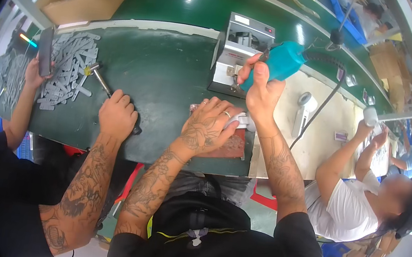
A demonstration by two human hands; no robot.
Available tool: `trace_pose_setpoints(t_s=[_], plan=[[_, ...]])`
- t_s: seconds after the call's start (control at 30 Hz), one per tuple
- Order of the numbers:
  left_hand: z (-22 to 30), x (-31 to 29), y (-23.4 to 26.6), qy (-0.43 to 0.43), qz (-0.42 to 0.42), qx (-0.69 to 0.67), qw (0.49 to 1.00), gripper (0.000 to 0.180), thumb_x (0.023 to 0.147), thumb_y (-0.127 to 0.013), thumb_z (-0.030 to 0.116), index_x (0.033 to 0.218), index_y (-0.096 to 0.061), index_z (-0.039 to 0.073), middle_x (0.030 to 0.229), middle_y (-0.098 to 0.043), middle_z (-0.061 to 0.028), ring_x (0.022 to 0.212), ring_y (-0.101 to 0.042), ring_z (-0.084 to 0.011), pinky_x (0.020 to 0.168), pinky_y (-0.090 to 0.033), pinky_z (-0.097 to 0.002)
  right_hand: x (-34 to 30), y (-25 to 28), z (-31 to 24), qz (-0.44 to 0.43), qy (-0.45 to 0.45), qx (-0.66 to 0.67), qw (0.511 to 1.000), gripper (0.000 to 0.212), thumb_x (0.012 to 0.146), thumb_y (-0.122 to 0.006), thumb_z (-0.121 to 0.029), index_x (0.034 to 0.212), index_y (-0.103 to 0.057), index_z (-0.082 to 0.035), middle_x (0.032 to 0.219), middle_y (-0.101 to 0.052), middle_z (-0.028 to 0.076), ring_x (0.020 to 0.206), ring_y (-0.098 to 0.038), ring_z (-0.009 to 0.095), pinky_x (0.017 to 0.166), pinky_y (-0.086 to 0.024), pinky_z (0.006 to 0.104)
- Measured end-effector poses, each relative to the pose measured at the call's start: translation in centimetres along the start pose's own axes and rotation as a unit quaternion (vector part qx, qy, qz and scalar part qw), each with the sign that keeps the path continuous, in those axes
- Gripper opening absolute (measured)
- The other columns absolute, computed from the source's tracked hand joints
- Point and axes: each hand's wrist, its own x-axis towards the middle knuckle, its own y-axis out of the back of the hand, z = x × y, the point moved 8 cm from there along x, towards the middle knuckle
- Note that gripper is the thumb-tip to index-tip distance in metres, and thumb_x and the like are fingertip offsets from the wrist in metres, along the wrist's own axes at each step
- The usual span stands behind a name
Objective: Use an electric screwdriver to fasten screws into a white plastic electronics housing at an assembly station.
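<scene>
My right hand [265, 92] is wrapped around a teal electric screwdriver [283, 61], raised and tilted. The tool's tip end is low at the front of a grey box-shaped screw feeder [229, 72]; the tip itself is too small to make out. My left hand [207, 123] lies over a white plastic part [240, 120], fingers bent round it. Beneath that hand is a reddish-brown pad [227, 147] at the table's near edge. Much of the white part is hidden by my fingers.
At left, a co-worker's hand grips a hammer [100, 78] beside a heap of grey flat pieces [71, 66]. A white round-headed device [305, 108] lies to the right. Another person [353, 194] handles a similar one. A dark coiled cable [338, 81] hangs from the screwdriver.
</scene>
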Motion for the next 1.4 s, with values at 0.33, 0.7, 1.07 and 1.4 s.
trace_pose_setpoints(t_s=[0.33,0.7,1.07,1.4], plan=[[0.6,0.4,-0.3,0.005,-0.01,-0.014,1.0,0.039,0.102,-0.061,0.033,0.134,-0.066,0.011,0.125,-0.063,-0.0082,0.12,-0.056,-0.0305,0.111,-0.043,-0.0521,-5.6,4.1,-4.3,0.013,-0.039,-0.029,0.999,0.074,0.1,-0.062,-0.067,0.115,-0.059,0.005,0.072,-0.058,0.008,0.064,-0.059,0.02,0.062,-0.049,0.0339],[0.9,0.2,-0.5,0.01,-0.029,-0.001,1.0,0.042,0.103,-0.061,0.034,0.139,-0.063,0.012,0.126,-0.061,-0.0065,0.121,-0.055,-0.0295,0.112,-0.041,-0.0517,-7.0,4.5,-2.6,0.019,-0.071,-0.017,0.997,0.072,0.097,-0.067,-0.066,0.112,-0.058,0.004,0.073,-0.059,0.008,0.066,-0.06,0.019,0.062,-0.049,0.0335],[1.0,0.9,-0.4,0.009,-0.047,0.001,0.999,0.042,0.102,-0.062,0.031,0.139,-0.062,0.011,0.135,-0.06,-0.0051,0.123,-0.054,-0.0296,0.111,-0.042,-0.0521,-7.2,4.3,-1.8,0.028,-0.069,0.014,0.997,0.061,0.099,-0.069,-0.058,0.099,-0.056,0.001,0.073,-0.059,0.008,0.064,-0.059,0.019,0.061,-0.049,0.0333],[2.5,-1.4,0.3,-0.105,0.049,0.047,0.992,0.033,0.097,-0.068,0.03,0.121,-0.072,0.007,0.125,-0.068,-0.0059,0.106,-0.06,-0.0306,0.095,-0.049,-0.048,-9.5,5.5,-2.8,0.059,-0.07,0.074,0.993,0.062,0.099,-0.07,-0.056,0.117,-0.06,0.002,0.078,-0.062,0.008,0.068,-0.061,0.018,0.064,-0.049,0.0315]])
